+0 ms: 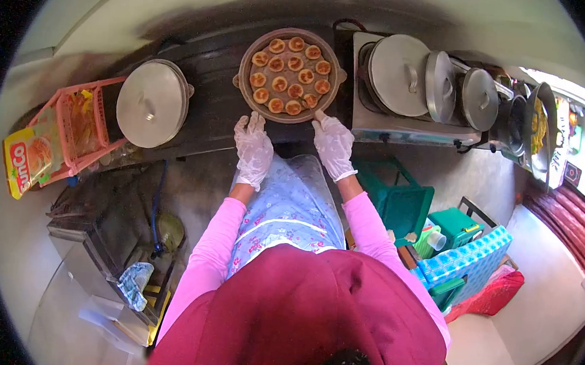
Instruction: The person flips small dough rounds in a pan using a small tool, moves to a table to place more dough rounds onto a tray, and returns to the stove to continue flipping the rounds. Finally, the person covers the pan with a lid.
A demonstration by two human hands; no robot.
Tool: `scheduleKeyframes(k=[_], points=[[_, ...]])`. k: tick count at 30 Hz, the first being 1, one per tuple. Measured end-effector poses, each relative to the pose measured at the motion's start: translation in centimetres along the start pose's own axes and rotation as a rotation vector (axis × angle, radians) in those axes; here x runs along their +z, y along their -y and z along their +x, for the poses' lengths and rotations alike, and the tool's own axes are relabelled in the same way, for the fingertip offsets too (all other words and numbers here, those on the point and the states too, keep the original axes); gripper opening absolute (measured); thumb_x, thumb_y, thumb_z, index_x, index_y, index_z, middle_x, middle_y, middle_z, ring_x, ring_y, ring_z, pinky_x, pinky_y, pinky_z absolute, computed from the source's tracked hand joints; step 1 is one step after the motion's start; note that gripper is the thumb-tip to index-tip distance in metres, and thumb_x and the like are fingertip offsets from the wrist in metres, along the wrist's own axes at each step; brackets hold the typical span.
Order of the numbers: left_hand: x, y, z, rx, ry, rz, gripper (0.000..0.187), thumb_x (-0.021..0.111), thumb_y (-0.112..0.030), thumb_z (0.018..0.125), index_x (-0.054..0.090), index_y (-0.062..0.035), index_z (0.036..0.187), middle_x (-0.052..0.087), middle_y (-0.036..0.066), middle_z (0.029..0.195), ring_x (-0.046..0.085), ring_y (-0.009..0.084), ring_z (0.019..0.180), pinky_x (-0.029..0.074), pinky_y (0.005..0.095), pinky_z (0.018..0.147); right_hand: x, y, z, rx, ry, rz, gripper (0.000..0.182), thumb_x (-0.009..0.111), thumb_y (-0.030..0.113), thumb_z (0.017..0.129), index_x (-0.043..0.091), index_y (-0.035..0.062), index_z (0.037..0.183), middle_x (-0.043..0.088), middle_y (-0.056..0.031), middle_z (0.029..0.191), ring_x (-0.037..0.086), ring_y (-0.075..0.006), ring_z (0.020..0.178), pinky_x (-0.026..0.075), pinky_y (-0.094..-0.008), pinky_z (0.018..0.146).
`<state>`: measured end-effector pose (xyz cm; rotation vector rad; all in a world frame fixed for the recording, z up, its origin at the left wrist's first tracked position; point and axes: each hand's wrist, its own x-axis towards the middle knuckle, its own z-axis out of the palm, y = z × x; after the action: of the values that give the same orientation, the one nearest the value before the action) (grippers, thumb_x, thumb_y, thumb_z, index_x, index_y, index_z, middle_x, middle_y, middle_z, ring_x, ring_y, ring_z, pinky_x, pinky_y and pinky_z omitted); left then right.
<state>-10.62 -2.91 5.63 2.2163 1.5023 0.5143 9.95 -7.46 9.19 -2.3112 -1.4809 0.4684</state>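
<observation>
A round, brownish shallow pan [244,100] with small side lugs sits on the dark counter in front of me. Several small round cakes [295,64], browned on top, are spread over it. My left hand [253,151], in a thin translucent white glove, has its fingertips at the pan's front left rim. At the front right rim is my right hand [334,145], gloved the same way, its fingers bent against the edge. Both hands appear closed on the rim, though the thumbs and undersides of the fingers are partly hidden.
Left of the pan stands a lidded pot [151,103], beside a pink basket [83,124] with packets. A stove [404,131] on the right carries pots under metal lids [398,74]. A green stool [400,197] is below it. Farther right, a wok [542,132] holds yellowish food.
</observation>
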Motion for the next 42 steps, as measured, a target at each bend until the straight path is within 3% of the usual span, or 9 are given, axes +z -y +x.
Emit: scheduleKeyframes(k=[3, 9, 13, 21, 24, 30, 33, 36, 42], points=[[0.1, 0.1, 0.7, 0.037, 0.019, -0.040, 0.047, 0.060, 0.000, 0.082, 0.062, -0.0005, 0.128, 0.061, 0.017, 0.137, 0.047, 0.0398, 0.129, 0.034, 0.0465, 0.113, -0.3, -0.2, 0.0, 0.089, 0.004, -0.014, 0.027, 0.067, 0.026, 0.091, 0.074, 0.0112, 0.112, 0.073, -0.0141, 0.099, 0.070, -0.0328, 0.089, 0.054, -0.0435, 0.077], [-0.7, -0.1, 2.3, 0.033, 0.047, 0.099, 0.046, 0.061, -0.007, 0.085, 0.061, -0.0054, 0.131, 0.057, 0.018, 0.141, 0.038, 0.0435, 0.138, 0.028, 0.0524, 0.116, -0.1, 1.1, 0.4, -0.063, -0.081, -0.022, 0.020, 0.066, 0.022, 0.090, 0.072, 0.0080, 0.102, 0.070, -0.0138, 0.084, 0.069, -0.0330, 0.075, 0.053, -0.0433, 0.064], [-1.9, -1.8, 5.0, 0.043, 0.058, 0.300, 0.043, 0.063, -0.020, 0.088, 0.063, -0.0087, 0.130, 0.042, 0.025, 0.152, 0.022, 0.0533, 0.144, 0.019, 0.0638, 0.116, 0.2, 2.1, 0.8, 0.064, 0.016, 0.006, 0.028, 0.066, 0.026, 0.090, 0.073, 0.0091, 0.112, 0.073, -0.0154, 0.100, 0.070, -0.0328, 0.092, 0.054, -0.0422, 0.080], [-0.6, -1.8, 11.3, 0.021, 0.220, 0.278, 0.039, 0.072, -0.035, 0.084, 0.075, 0.0003, 0.100, 0.030, 0.032, 0.156, 0.010, 0.0603, 0.145, 0.011, 0.0725, 0.115, 0.8, 2.3, 1.2, 0.085, -0.222, -0.062, 0.022, 0.064, 0.023, 0.092, 0.071, 0.0068, 0.104, 0.069, -0.0148, 0.084, 0.068, -0.0333, 0.076, 0.052, -0.0450, 0.065], [0.6, -1.3, 12.2, 0.082, 0.282, 0.372, 0.043, 0.073, -0.036, 0.083, 0.075, 0.0021, 0.102, 0.031, 0.033, 0.156, 0.009, 0.0614, 0.145, 0.010, 0.0727, 0.114, 1.0, 3.3, 1.4, 0.224, -0.067, 0.003, 0.027, 0.067, 0.024, 0.091, 0.074, 0.0047, 0.108, 0.073, -0.0160, 0.103, 0.071, -0.0320, 0.094, 0.055, -0.0403, 0.083], [3.5, 1.1, 12.8, 0.161, 0.104, 0.366, 0.040, 0.058, -0.026, 0.090, 0.072, 0.0034, 0.114, 0.032, 0.032, 0.156, 0.010, 0.0633, 0.144, 0.009, 0.0748, 0.113, 0.6, 4.1, 1.5, 0.233, -0.068, 0.011, 0.028, 0.068, 0.024, 0.089, 0.075, 0.0033, 0.107, 0.073, -0.0177, 0.104, 0.071, -0.0330, 0.095, 0.055, -0.0405, 0.084], [3.1, 1.0, 13.0, 0.109, 0.250, 0.457, 0.041, 0.063, -0.032, 0.090, 0.071, -0.0038, 0.119, 0.028, 0.028, 0.159, 0.005, 0.0608, 0.145, 0.006, 0.0744, 0.113, 0.5, 3.6, 1.7, 0.128, -0.130, 0.036, 0.026, 0.067, 0.023, 0.089, 0.074, 0.0031, 0.106, 0.073, -0.0182, 0.104, 0.070, -0.0337, 0.094, 0.055, -0.0404, 0.084], [2.4, 1.0, 13.2, 0.124, 0.154, 0.475, 0.042, 0.059, -0.027, 0.091, 0.067, -0.0028, 0.124, 0.026, 0.029, 0.159, 0.003, 0.0619, 0.145, 0.007, 0.0753, 0.112, 0.3, 3.8, 2.8, 0.041, -0.179, -0.010, 0.025, 0.063, 0.022, 0.092, 0.070, 0.0047, 0.109, 0.072, -0.0165, 0.091, 0.070, -0.0325, 0.083, 0.054, -0.0425, 0.071], [3.0, 1.4, 15.1, 0.137, 0.162, 0.479, 0.046, 0.057, -0.022, 0.087, 0.066, 0.0028, 0.124, 0.025, 0.033, 0.158, 0.008, 0.0682, 0.141, 0.015, 0.0775, 0.110, 3.3, 4.6, 5.8, -0.026, -0.157, 0.019, 0.031, 0.062, 0.026, 0.093, 0.072, 0.0030, 0.111, 0.073, -0.0174, 0.102, 0.070, -0.0333, 0.095, 0.054, -0.0418, 0.084]])
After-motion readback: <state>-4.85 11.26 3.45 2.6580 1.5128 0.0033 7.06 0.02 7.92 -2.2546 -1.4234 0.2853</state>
